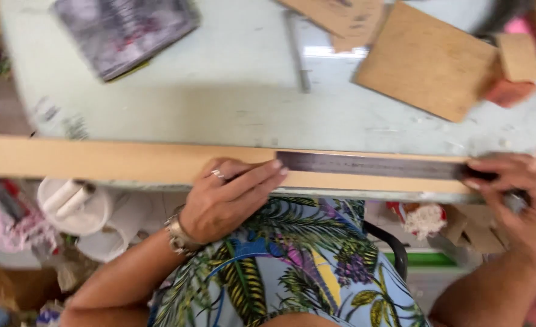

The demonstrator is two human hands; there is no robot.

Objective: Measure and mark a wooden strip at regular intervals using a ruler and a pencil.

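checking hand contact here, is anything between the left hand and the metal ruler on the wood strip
Nothing visible. The left hand has its fingertips at the near end of the metal ruler, which lies flat along the long wooden strip. The right hand holds the other end.

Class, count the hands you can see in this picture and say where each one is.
2. The left hand presses its fingers on the long wooden strip at the metal ruler end; the right hand holds the ruler's other end. None seem hidden.
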